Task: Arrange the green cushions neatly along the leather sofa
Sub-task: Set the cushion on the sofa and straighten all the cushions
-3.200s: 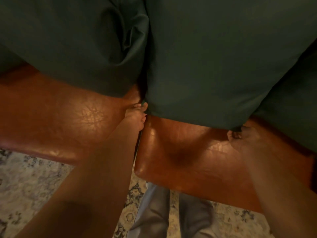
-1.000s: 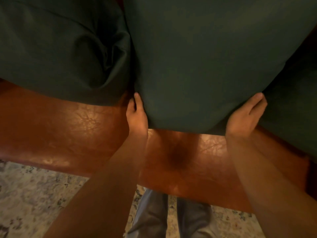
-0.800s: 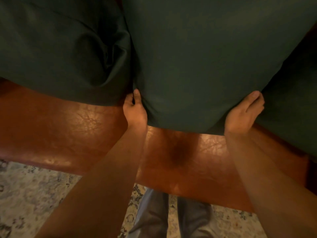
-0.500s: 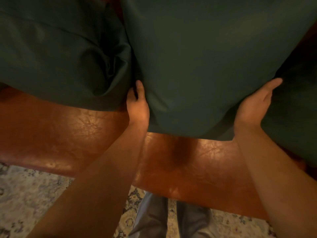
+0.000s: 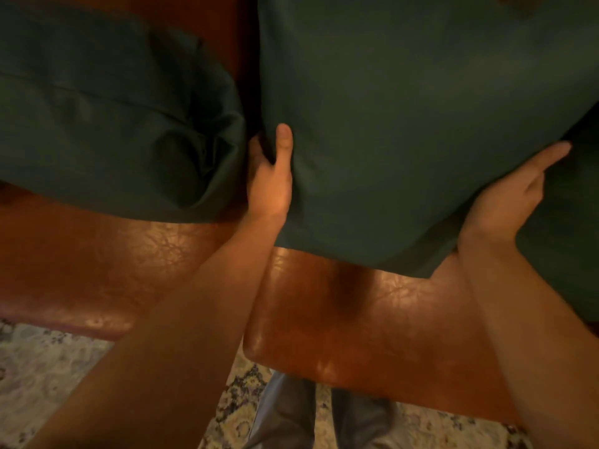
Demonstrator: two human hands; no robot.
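Since the frame from half a second ago, we are sliding both hands further up the flanks of the middle cushion [image 5: 405,124], and a strip of the sofa's back is now showing between it and the left cushion [image 5: 107,118].

Our left hand [image 5: 270,183] is pinching that cushion's left edge, thumb lying on the front face and fingers tucked behind the fabric. Our right hand [image 5: 509,196] is pressing flat against the right edge with fingers straight and together, clamped on nothing. We are holding it from both sides, we judge, so that we can square it up and push it back against the backrest without twisting it.

The middle cushion is standing on the leather sofa [image 5: 356,319], its lower edge resting on the seat, between the left cushion and a third cushion [image 5: 570,241] that is partly out of view and touching it on the right.

The covers are looking like a smooth, dark green woven cloth, soft and slack; the left cushion is bunching into deep folds at its near corner. The seat is glossy, tan-brown, creased leather, firm and rounded at the front. A pale patterned rug [image 5: 48,377] is lying below.
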